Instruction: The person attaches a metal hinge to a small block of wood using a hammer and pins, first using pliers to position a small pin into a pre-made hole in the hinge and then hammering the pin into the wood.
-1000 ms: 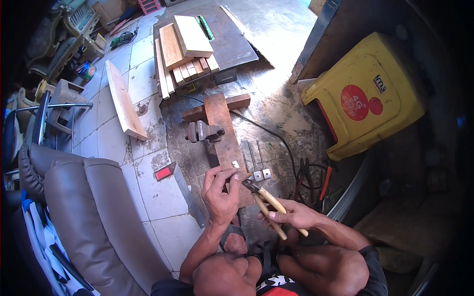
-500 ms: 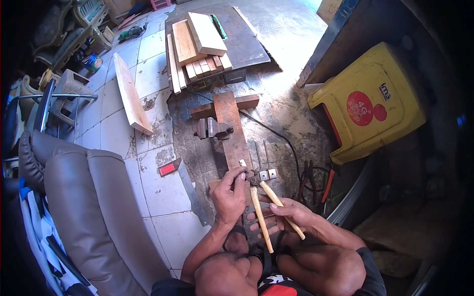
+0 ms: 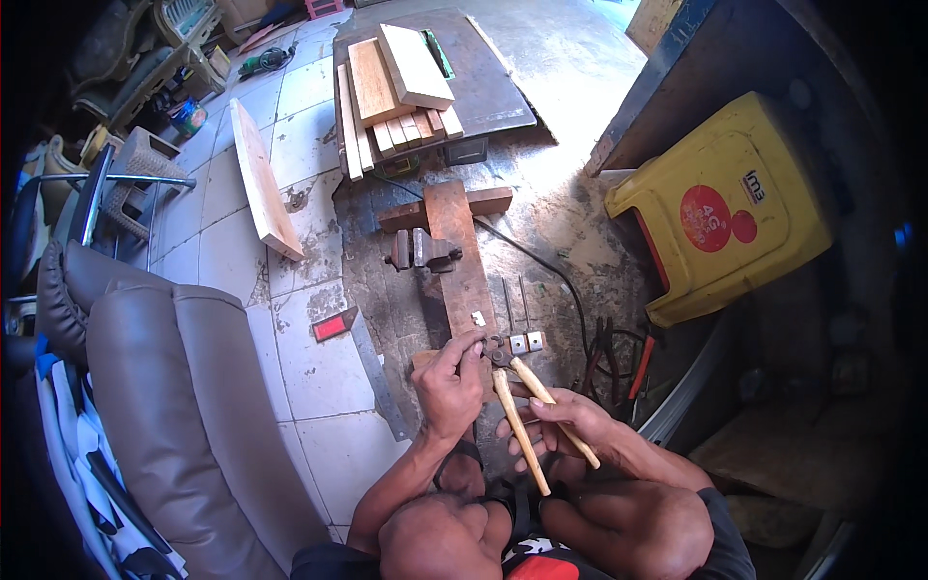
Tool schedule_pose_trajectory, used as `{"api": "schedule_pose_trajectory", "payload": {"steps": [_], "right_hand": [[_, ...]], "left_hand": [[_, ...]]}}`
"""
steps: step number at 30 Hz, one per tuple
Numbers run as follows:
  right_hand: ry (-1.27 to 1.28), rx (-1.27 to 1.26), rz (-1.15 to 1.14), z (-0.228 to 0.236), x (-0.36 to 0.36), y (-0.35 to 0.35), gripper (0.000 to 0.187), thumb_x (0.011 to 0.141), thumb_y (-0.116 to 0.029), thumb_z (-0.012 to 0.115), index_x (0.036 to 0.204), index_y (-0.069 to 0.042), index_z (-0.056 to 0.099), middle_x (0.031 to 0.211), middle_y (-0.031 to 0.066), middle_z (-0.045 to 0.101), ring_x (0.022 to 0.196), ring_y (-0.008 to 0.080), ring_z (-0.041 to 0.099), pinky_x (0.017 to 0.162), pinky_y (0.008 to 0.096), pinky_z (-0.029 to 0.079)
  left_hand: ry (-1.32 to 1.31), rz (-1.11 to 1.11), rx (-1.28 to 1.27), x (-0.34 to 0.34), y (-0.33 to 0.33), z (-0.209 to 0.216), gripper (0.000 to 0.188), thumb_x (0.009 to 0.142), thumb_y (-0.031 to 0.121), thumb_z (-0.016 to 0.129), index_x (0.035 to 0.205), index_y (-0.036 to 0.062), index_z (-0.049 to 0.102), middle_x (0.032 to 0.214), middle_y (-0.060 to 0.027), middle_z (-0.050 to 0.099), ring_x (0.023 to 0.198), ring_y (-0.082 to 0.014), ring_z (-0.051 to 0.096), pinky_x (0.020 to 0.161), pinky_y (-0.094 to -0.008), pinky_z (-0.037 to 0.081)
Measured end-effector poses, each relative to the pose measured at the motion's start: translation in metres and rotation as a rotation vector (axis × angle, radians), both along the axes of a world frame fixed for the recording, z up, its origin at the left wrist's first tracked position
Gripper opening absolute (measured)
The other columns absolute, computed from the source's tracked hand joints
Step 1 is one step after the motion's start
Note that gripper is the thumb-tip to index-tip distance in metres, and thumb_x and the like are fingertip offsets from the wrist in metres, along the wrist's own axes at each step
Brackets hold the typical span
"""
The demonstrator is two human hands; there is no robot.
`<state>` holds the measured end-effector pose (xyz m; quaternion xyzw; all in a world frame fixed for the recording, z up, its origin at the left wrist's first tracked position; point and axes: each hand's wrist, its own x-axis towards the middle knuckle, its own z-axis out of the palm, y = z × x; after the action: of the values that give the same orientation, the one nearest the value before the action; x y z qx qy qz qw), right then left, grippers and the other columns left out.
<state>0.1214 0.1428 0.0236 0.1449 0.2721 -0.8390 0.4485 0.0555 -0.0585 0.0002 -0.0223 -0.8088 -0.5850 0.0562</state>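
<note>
My right hand grips pincers with long yellow handles. The thumb lies over one handle, and the fingers reach beneath toward the other. The handles stand a little apart. Beside the dark metal jaws, my left hand is closed in a pinch of thumb and fingers; whatever is between the fingertips is too small to make out. Both hands are over the near end of a narrow wooden board. A small white piece lies on it, and small square metal plates lie to the right.
A metal vise is on the board. Ahead, stacked planks rest on a low table. A yellow plastic stool is at right, a brown padded seat at left. A red-handled square, thin rods and a cable lie on the floor.
The pincers' handles have come slightly closer together as my right fingers draw in. My left hand keeps its pinch by the jaws. The whole view has shifted a little.
</note>
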Motion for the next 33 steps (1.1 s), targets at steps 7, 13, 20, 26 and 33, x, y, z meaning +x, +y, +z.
{"api": "schedule_pose_trajectory", "payload": {"steps": [7, 13, 20, 26, 33], "right_hand": [[-0.025, 0.020, -0.007, 0.011, -0.004, 0.000, 0.066, 0.110, -0.029, 0.051, 0.165, -0.006, 0.022, 0.129, 0.0233, 0.064, 0.112, 0.0316, 0.069, 0.095, 0.0538, 0.061], [-0.022, -0.003, -0.011, -0.003, 0.002, 0.002, 0.061, 0.111, -0.030, 0.049, 0.163, -0.007, 0.027, 0.121, 0.0199, 0.066, 0.103, 0.0300, 0.071, 0.088, 0.0514, 0.063], [-0.052, 0.022, -0.040, -0.002, 0.006, 0.000, 0.056, 0.112, -0.027, 0.048, 0.161, -0.008, 0.031, 0.110, 0.0160, 0.067, 0.094, 0.0275, 0.071, 0.081, 0.0487, 0.063], [-0.075, 0.083, -0.057, 0.004, 0.006, -0.003, 0.050, 0.111, -0.025, 0.049, 0.157, -0.007, 0.036, 0.107, 0.0152, 0.067, 0.089, 0.0260, 0.070, 0.075, 0.0466, 0.063], [-0.082, 0.098, -0.053, 0.001, 0.007, -0.002, 0.049, 0.112, -0.024, 0.048, 0.156, -0.007, 0.036, 0.105, 0.0143, 0.067, 0.087, 0.0256, 0.070, 0.073, 0.0448, 0.064]], "left_hand": [[0.013, 0.023, -0.034, 0.002, 0.000, -0.001, 0.018, 0.094, 0.001, 0.069, 0.110, -0.0005, 0.077, 0.096, -0.0185, 0.078, 0.087, -0.0272, 0.079, 0.075, -0.0348, 0.060], [0.022, 0.025, -0.056, 0.004, 0.003, 0.004, 0.017, 0.094, 0.001, 0.069, 0.109, -0.0002, 0.077, 0.095, -0.0186, 0.078, 0.087, -0.0276, 0.079, 0.074, -0.0349, 0.060], [0.064, 0.034, -0.087, 0.006, 0.002, -0.001, 0.017, 0.093, 0.003, 0.072, 0.108, 0.0029, 0.078, 0.088, -0.0147, 0.078, 0.078, -0.0201, 0.077, 0.068, -0.0310, 0.057], [0.011, 0.008, -0.088, 0.006, 0.002, 0.005, 0.017, 0.094, 0.002, 0.069, 0.109, -0.0002, 0.076, 0.094, -0.0193, 0.078, 0.086, -0.0279, 0.079, 0.075, -0.0346, 0.060], [-0.003, 0.001, -0.087, 0.007, 0.003, 0.002, 0.017, 0.093, 0.002, 0.069, 0.108, -0.0007, 0.076, 0.095, -0.0193, 0.078, 0.088, -0.0284, 0.079, 0.076, -0.0352, 0.060]]}}
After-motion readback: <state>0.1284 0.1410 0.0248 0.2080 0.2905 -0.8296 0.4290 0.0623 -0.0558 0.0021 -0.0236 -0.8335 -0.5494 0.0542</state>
